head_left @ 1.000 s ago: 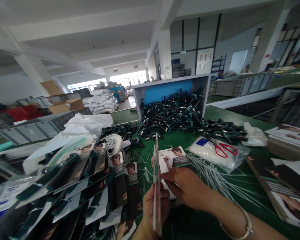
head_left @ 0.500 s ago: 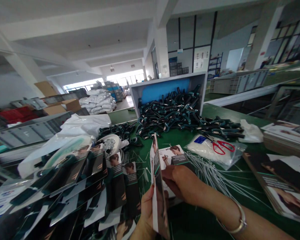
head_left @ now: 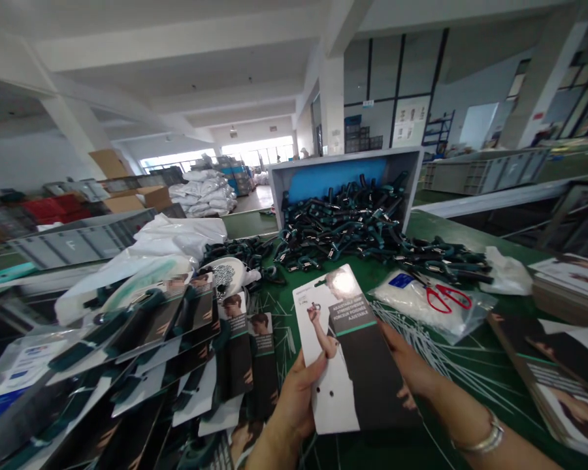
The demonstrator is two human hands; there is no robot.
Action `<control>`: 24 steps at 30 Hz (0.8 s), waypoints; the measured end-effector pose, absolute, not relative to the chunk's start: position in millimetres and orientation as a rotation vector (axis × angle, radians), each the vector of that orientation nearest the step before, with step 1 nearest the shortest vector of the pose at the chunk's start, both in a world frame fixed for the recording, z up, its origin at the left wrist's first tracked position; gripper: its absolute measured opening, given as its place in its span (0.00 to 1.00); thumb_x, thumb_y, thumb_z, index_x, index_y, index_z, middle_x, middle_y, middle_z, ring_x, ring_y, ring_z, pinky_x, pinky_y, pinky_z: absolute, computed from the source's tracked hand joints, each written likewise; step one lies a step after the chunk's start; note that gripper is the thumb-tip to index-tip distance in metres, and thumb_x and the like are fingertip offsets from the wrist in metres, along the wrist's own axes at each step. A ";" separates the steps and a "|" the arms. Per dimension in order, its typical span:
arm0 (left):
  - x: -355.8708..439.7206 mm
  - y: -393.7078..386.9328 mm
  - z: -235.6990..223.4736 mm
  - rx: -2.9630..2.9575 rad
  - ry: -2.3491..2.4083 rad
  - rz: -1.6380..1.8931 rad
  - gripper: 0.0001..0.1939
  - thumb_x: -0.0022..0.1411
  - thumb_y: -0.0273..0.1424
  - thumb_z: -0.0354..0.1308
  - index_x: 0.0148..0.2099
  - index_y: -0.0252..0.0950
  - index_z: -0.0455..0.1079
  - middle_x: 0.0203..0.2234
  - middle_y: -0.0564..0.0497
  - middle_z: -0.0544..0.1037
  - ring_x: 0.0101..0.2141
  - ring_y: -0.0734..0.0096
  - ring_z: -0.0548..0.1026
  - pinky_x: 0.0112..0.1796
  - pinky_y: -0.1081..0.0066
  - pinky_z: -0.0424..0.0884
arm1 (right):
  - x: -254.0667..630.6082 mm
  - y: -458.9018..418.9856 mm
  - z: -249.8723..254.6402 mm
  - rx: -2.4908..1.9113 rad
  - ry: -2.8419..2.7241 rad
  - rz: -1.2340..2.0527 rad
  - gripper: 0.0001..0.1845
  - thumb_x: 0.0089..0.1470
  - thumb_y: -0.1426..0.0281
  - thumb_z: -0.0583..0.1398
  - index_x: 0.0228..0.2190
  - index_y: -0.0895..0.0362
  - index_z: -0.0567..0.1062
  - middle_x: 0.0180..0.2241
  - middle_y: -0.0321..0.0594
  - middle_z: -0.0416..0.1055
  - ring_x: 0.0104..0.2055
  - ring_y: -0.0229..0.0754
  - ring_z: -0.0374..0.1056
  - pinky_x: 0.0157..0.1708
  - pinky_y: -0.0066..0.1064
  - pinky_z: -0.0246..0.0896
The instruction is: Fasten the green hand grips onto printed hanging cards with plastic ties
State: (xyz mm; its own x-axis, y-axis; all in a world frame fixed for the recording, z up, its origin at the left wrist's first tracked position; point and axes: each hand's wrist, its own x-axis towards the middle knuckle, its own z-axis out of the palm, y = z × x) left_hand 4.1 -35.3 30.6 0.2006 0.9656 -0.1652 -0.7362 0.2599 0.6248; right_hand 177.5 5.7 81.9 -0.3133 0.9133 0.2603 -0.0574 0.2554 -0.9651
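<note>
A printed cardboard packaging card [head_left: 372, 365] for a hand grip strengthener faces me, tilted, above the green table. My left hand [head_left: 296, 395] is closed on its left edge, thumb across the front. At the right edge is my right hand [head_left: 406, 356], closed around the card, its fingertips hidden behind. Small holes show in the card's white part. White cable ties [head_left: 436, 352] lie fanned out to the right. Beyond the card are heaped dark green and black hand grips [head_left: 343, 225].
A grey bin [head_left: 416, 166] tipped on its side spills the grips. Carded grips [head_left: 196, 326] overlap at left beside a bowl of small metal parts [head_left: 225, 277]. Red scissors [head_left: 448, 298] rest on a clear bag [head_left: 406, 294]. Card stacks [head_left: 568, 287] stand at right.
The card has turned from nearly edge-on to facing me. My right hand has moved from the cards in the middle to the held card's right edge. The view has shifted slightly.
</note>
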 end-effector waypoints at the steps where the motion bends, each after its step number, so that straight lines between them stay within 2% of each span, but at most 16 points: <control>1: 4.1 -35.2 31.4 0.476 0.624 1.253 0.23 0.49 0.26 0.62 0.49 0.36 0.67 0.34 0.47 0.77 0.30 0.66 0.75 0.34 0.70 0.67 | 182.7 9.8 81.3 -0.853 -1.493 1.200 0.21 0.47 0.60 0.59 0.45 0.51 0.70 0.32 0.40 0.74 0.32 0.44 0.70 0.32 0.36 0.66; 3: 5.0 -35.4 33.8 0.504 0.673 1.260 0.27 0.49 0.27 0.62 0.53 0.36 0.64 0.35 0.47 0.77 0.30 0.66 0.75 0.33 0.70 0.67 | 192.4 15.7 84.4 -0.929 -1.499 0.954 0.21 0.52 0.60 0.55 0.47 0.51 0.67 0.37 0.41 0.72 0.36 0.42 0.69 0.37 0.37 0.64; 5: 7.2 -36.1 37.5 0.529 0.702 1.254 0.31 0.48 0.27 0.63 0.56 0.37 0.61 0.35 0.46 0.77 0.30 0.65 0.75 0.33 0.70 0.67 | 197.6 16.3 92.6 -0.988 -1.717 0.561 0.19 0.52 0.61 0.56 0.46 0.51 0.69 0.42 0.42 0.70 0.43 0.44 0.66 0.42 0.40 0.60; 7: 10.0 -37.0 42.1 0.547 0.713 1.234 0.33 0.47 0.28 0.64 0.56 0.38 0.60 0.34 0.46 0.77 0.31 0.64 0.75 0.34 0.69 0.66 | 195.4 12.5 102.0 -1.012 -2.029 0.184 0.16 0.49 0.63 0.59 0.41 0.51 0.73 0.43 0.43 0.68 0.46 0.47 0.62 0.44 0.42 0.57; 9: 12.5 -37.5 46.2 0.557 0.725 1.229 0.32 0.46 0.29 0.65 0.54 0.38 0.62 0.35 0.47 0.77 0.32 0.63 0.75 0.36 0.68 0.66 | 186.7 8.6 108.5 -1.013 -2.226 -0.030 0.09 0.50 0.65 0.58 0.34 0.52 0.76 0.40 0.43 0.69 0.43 0.47 0.63 0.42 0.41 0.57; 13: 14.8 -38.1 49.3 0.588 0.786 1.232 0.25 0.44 0.31 0.66 0.47 0.35 0.68 0.34 0.47 0.77 0.31 0.64 0.74 0.35 0.68 0.66 | 167.4 11.0 109.7 -0.983 -2.279 -0.076 0.09 0.54 0.70 0.54 0.27 0.56 0.73 0.32 0.41 0.70 0.38 0.43 0.63 0.38 0.36 0.56; 17: 14.4 -39.3 46.4 0.581 0.817 1.211 0.30 0.43 0.30 0.67 0.50 0.36 0.66 0.31 0.48 0.78 0.28 0.66 0.74 0.31 0.69 0.67 | 163.9 18.7 106.4 -1.048 -2.294 0.000 0.10 0.55 0.70 0.51 0.28 0.57 0.71 0.31 0.42 0.69 0.37 0.42 0.63 0.38 0.34 0.57; 21: 13.5 -38.9 44.2 0.592 0.826 1.251 0.33 0.44 0.30 0.66 0.53 0.37 0.63 0.29 0.49 0.77 0.25 0.69 0.73 0.29 0.71 0.66 | 168.2 18.7 101.2 -1.061 -2.330 0.030 0.09 0.53 0.66 0.56 0.33 0.57 0.73 0.36 0.44 0.70 0.41 0.45 0.63 0.41 0.37 0.57; 24: 13.1 -36.5 44.8 0.629 0.850 1.240 0.31 0.44 0.30 0.66 0.52 0.36 0.64 0.29 0.49 0.77 0.26 0.69 0.73 0.30 0.71 0.66 | 165.7 17.0 97.7 -1.034 -2.357 -0.008 0.06 0.52 0.69 0.57 0.27 0.57 0.74 0.32 0.42 0.71 0.39 0.45 0.64 0.40 0.37 0.57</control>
State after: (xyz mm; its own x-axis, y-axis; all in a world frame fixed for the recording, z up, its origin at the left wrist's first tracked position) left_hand 13.1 -36.5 44.8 0.0987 0.9728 -0.2094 -0.5464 0.2288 0.8056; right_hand 165.7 17.0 97.7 -0.5455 0.6764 0.4949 0.6799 0.7024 -0.2106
